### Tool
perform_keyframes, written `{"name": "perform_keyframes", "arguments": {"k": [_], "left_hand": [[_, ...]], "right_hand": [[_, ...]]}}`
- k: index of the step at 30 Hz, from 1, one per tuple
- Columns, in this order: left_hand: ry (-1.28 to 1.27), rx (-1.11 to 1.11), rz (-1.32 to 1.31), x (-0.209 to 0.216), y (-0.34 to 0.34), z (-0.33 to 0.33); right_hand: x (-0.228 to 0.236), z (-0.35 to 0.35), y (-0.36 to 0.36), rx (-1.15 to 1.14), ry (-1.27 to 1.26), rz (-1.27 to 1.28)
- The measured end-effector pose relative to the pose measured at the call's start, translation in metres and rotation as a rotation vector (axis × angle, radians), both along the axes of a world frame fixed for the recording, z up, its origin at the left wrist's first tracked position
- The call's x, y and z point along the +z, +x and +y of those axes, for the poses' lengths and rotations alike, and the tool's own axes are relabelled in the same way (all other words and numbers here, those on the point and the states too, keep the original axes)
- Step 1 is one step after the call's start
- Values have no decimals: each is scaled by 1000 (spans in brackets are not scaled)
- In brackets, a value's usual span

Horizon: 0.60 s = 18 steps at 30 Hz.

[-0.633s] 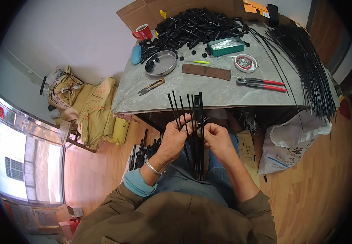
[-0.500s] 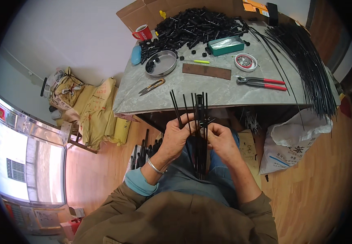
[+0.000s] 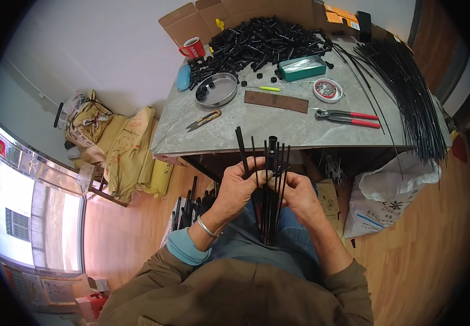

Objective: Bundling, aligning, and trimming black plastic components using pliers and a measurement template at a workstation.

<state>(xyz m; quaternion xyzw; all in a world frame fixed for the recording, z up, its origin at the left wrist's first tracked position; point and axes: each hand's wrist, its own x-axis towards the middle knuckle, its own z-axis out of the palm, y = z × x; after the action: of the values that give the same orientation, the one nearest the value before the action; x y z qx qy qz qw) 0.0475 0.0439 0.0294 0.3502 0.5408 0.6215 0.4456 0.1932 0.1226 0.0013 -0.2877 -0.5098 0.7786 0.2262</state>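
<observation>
Bundle: thin black rods (image 3: pixel 270 187), centre of frame, upright over the lap, tops fanned apart just below the table edge (image 3: pixel 278 145); probably kept vertical so the ends sit level.
Left hand (image 3: pixel 240 187): fingers wrapped round the rods from the left, clenched on them, wrist bent up, bracelet visible.
Right hand (image 3: pixel 299 191): closed on the same rods from the right, fingertips pinching near the top, thumb toward the left hand.
Forearms: both rise from the lower edge and meet mid-frame.
Table, upper centre: heap of black parts (image 3: pixel 262 41), metal bowl (image 3: pixel 216 89), green tin (image 3: pixel 301 68), red-handled pliers (image 3: pixel 349 116), snips (image 3: pixel 203 120).
Table, upper right: long black rods (image 3: pixel 408 81) draped over the edge.
</observation>
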Motion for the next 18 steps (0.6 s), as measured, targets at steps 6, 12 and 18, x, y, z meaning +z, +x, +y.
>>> {"name": "perform_keyframes", "arguments": {"k": [6, 12, 18], "left_hand": [[28, -34, -79, 1, -2, -2], [44, -72, -109, -8, -6, -3], [41, -53, -36, -5, -4, -4]], "right_hand": [[-4, 5, 1, 47, -85, -5], [-4, 0, 4, 41, -83, 27], [-2, -8, -4, -49, -43, 48]]}}
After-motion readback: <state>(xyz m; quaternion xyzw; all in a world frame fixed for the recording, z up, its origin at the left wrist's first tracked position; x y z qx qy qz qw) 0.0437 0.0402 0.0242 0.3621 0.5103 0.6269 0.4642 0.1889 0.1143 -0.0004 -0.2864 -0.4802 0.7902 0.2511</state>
